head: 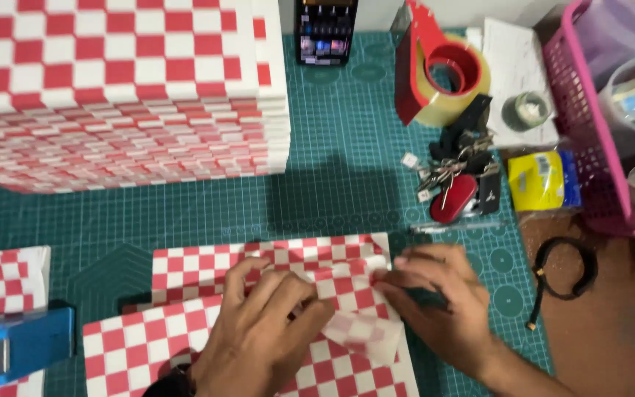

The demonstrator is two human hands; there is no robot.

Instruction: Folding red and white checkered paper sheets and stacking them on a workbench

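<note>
Red-and-white checked paper sheet (332, 272) lies at the lower middle of the frame on the green cutting mat (332, 184) that covers the counter, and both hands are on it. The left hand (259, 331) presses down with fingers bent, pinning a fold, while the right hand (442, 301) pinches the turned-over corner between fingertips, loosely closed on the paper. It looks thin, light and limp, likely quick to crease or tear, so it is best taken by an edge or corner with flat fingers holding the rest. A tall stack of the same checked sheets (126, 95) fills the upper left. At upper right sit a red tape dispenser (435, 66), a bunch of keys (453, 180) and a pink basket (589, 132).
</note>
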